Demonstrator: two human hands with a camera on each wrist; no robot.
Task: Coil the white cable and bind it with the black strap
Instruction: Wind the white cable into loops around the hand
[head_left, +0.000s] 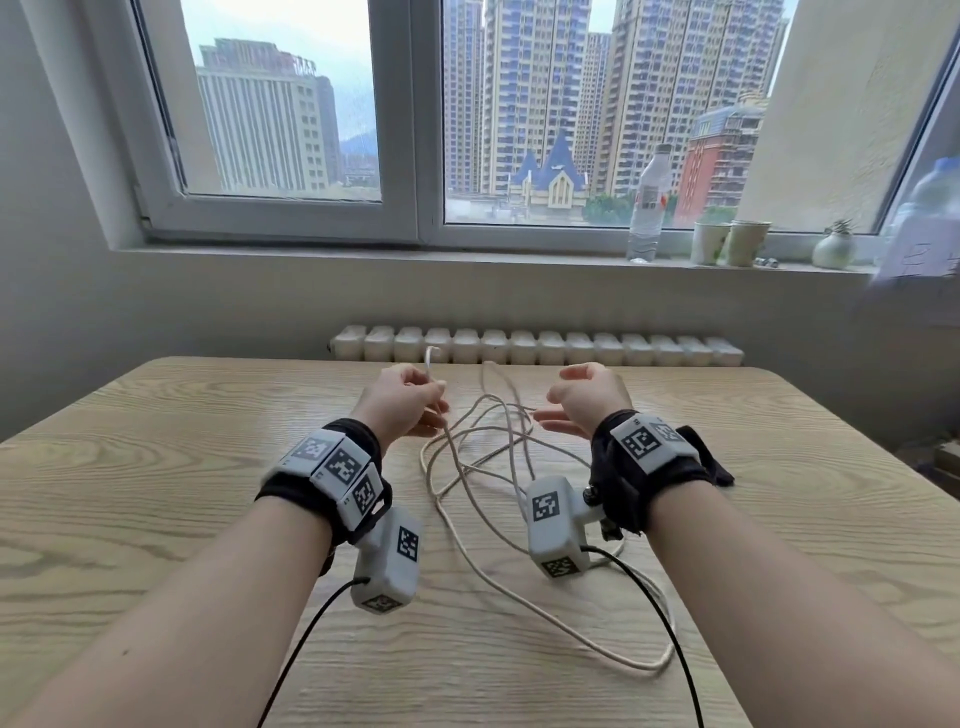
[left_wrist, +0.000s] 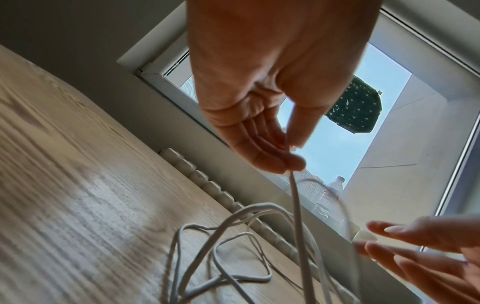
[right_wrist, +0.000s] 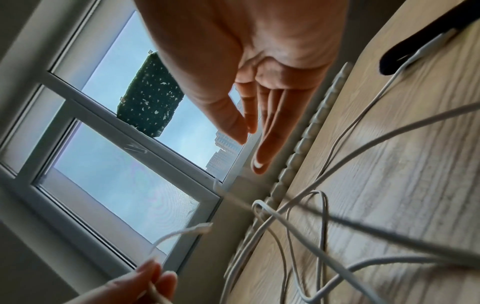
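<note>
A long white cable (head_left: 470, 493) lies in loose tangled loops on the wooden table (head_left: 156, 467) between my hands. My left hand (head_left: 434, 392) is raised above the table and pinches the cable near one end. The plug end (head_left: 431, 358) sticks up past the fingers, also seen as a white plug end (right_wrist: 205, 227). The left wrist view shows that left hand (left_wrist: 291, 160) with the cable (left_wrist: 296, 205) hanging down from it. My right hand (head_left: 561, 400) hovers open to the right of the tangle, holding nothing. A black strap (right_wrist: 420, 47) lies on the table with a cable strand at it.
A white radiator (head_left: 519, 345) runs behind the table's far edge. The windowsill holds a water bottle (head_left: 649, 208), two paper cups (head_left: 727, 241) and a small potted plant (head_left: 834, 247). Black cords (head_left: 649, 597) trail from the wrist cameras over the near table.
</note>
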